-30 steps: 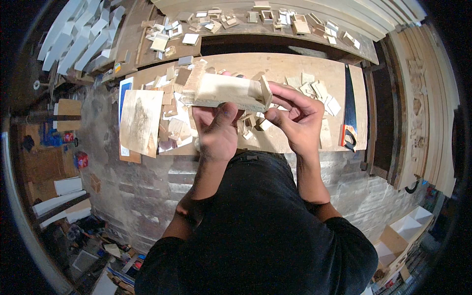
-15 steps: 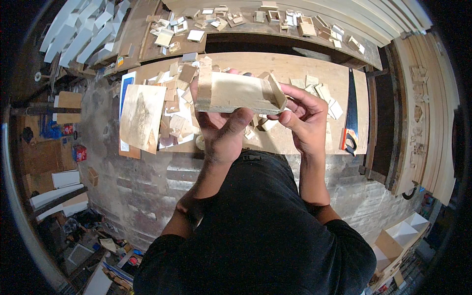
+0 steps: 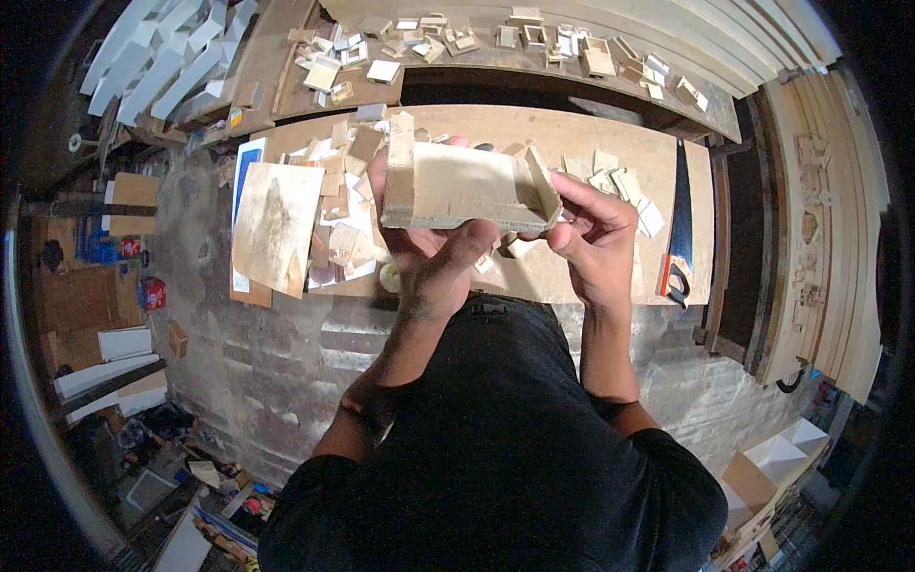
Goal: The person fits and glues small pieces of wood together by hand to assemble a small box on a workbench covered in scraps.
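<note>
Both hands hold up a small wooden piece above the work table, a pale flat panel with raised pieces at its two ends. My left hand grips its left part from below, the thumb along the near edge and other fingers behind it. At the right end, the thumb and fingers of my right hand pinch the upright end piece. Beneath and behind the hands, the light wooden table board carries wood offcuts on the left and more small blocks on the right.
A handsaw with an orange and black handle lies at the table's right end. A stained plywood square rests at the left end. Small wooden boxes line the far bench. Long planks stand at the right.
The wooden piece has tilted a little, showing more of its inner face and left end. Both hands keep their hold on it, nearly in the same place.
</note>
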Demonstrator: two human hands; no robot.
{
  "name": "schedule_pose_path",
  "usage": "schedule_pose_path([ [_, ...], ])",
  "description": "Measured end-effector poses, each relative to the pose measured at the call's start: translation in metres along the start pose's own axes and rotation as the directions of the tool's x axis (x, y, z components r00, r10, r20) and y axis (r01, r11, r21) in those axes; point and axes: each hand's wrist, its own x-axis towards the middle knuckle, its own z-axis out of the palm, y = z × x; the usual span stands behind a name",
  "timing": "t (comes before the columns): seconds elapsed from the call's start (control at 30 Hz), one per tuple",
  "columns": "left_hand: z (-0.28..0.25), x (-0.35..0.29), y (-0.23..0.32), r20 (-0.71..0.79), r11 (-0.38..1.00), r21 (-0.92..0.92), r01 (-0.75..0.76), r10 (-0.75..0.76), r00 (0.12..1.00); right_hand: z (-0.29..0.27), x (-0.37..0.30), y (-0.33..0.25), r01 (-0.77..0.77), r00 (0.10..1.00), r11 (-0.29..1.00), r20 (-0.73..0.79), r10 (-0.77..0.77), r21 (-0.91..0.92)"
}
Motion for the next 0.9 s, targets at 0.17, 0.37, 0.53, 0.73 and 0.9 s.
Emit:
schedule_pose_path([
  [0.17, 0.001, 0.002, 0.000, 0.021, 1.000, -0.008, -0.021, 0.022, 1.000, 0.002, -0.001, 0.000, -0.040, 0.999, 0.998, -0.033, 0.042, 0.044],
  [0.37, 0.003, 0.001, -0.004, -0.041, 0.999, -0.010, 0.049, -0.050, 0.998, 0.007, -0.002, 0.003, 0.002, 0.997, 0.999, -0.078, -0.005, -0.035],
  [0.53, 0.003, 0.001, -0.004, -0.059, 0.997, 0.008, 0.074, -0.073, 0.996, 0.004, -0.003, 0.002, -0.057, 0.993, 0.989, -0.109, 0.042, -0.136],
  [0.73, 0.006, -0.002, -0.002, -0.093, 0.997, -0.040, 0.062, -0.066, 0.994, 0.014, -0.003, 0.000, -0.108, 0.984, 0.988, -0.153, 0.090, -0.115],
  [0.9, 0.005, -0.002, 0.000, -0.115, 0.988, -0.125, 0.086, -0.100, 0.988, 0.018, -0.005, 0.004, 0.047, 0.982, 0.969, -0.167, -0.090, -0.244],
])
